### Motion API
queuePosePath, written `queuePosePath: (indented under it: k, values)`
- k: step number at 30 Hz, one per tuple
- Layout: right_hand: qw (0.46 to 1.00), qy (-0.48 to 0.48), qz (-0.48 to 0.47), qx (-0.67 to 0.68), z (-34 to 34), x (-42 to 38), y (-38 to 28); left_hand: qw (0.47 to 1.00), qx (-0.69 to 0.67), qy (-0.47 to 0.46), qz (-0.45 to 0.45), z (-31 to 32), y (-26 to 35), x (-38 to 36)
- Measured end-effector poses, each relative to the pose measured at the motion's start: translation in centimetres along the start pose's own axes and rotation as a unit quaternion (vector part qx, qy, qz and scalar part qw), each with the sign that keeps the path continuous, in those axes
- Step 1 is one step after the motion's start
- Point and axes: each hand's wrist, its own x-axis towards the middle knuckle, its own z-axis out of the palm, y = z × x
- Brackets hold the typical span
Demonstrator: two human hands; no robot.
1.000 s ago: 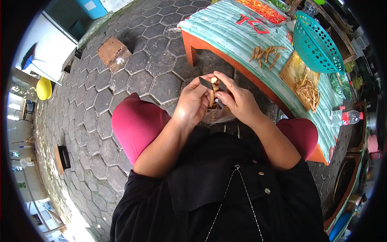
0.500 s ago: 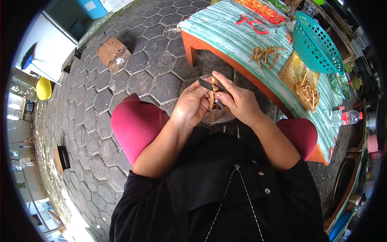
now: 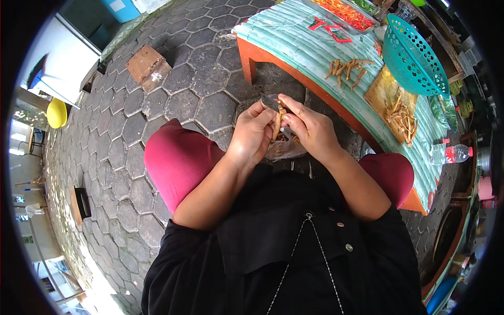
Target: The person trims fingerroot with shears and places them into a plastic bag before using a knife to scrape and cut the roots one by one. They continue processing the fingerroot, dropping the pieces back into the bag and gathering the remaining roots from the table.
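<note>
A long pale-brown root (image 3: 276,126) is pinched in my left hand (image 3: 251,131), pointing up between both hands. My right hand (image 3: 315,131) is closed round the knife (image 3: 270,102), its thumb close against the root; the handle is hidden. The dark blade sticks out to the left past the root's upper end, over my left fingertips. Under the hands, a clear plastic bag (image 3: 286,151) with brown pieces in it shows partly between my knees.
On the right, a table (image 3: 294,37) bears roots (image 3: 347,70), a cutting board (image 3: 379,93) with thin roots, a teal basket (image 3: 415,58), a tray of chillies (image 3: 349,16) and a bottle (image 3: 451,153). A wooden stool (image 3: 148,68) stands on the paving.
The knife blade has moved slightly up, tilting away from the root. Both hands have shifted a little, still close together round the root.
</note>
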Motion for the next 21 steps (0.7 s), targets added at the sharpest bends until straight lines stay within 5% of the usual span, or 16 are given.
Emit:
queuePosePath:
  k: [6,8,11,13,15,21]
  values:
    - [0.994,-0.005,0.048,0.103,0.5,-0.1,0.4,1.000,0.006,0.010,0.029,0.8,-1.0,-0.1]
    - [0.921,-0.096,0.243,0.289,-0.9,0.5,-0.5,0.999,0.011,0.002,0.030,0.6,-0.9,0.1]
    - [0.895,-0.106,0.252,0.352,-2.2,1.0,-1.4,0.999,0.024,0.001,0.029,1.2,-0.2,0.0]
    - [0.918,-0.106,0.231,0.305,-1.7,0.7,-0.4,0.999,0.030,0.006,0.029,1.1,0.0,0.1]
    - [0.986,-0.069,0.090,0.127,-1.4,0.4,-0.3,0.994,0.076,-0.046,0.069,0.3,-0.2,0.2]
    - [0.996,-0.068,0.050,0.020,-1.5,0.2,-0.4,0.993,0.094,-0.029,0.058,1.0,0.1,-0.4]
